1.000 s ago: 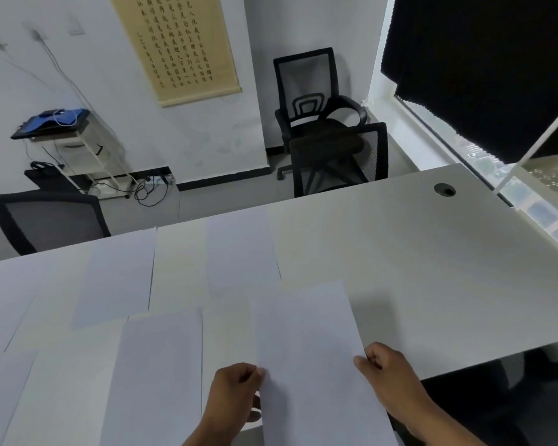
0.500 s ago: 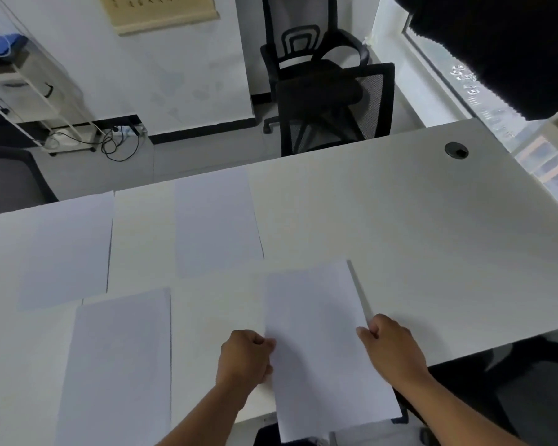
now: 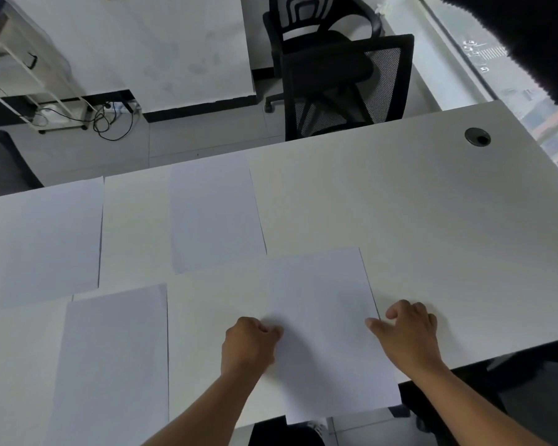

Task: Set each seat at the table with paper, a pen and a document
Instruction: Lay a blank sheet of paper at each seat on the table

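Note:
A blank white sheet of paper (image 3: 326, 304) lies flat on the white table (image 3: 426, 207), with its near end sticking out over the table's front edge. My left hand (image 3: 248, 347) has its fingers curled and pinches the sheet's left edge. My right hand (image 3: 408, 333) rests at the sheet's right edge, its thumb on the paper and its fingers on the table beside it. Three more blank sheets lie to the left: one far middle sheet (image 3: 213, 214), one far left sheet (image 3: 45, 243) and one near left sheet (image 3: 113, 368). No pen or document is in view.
A black mesh chair (image 3: 345, 88) stands at the table's far side, with a second one behind it. Part of another chair (image 3: 0, 159) shows at far left. A round cable hole (image 3: 477, 136) sits in the table's far right corner. A window runs along the right.
The sheet has gone from raised in both hands to lying flat on the table. My right hand has loosened its pinch. The view has tipped downward.

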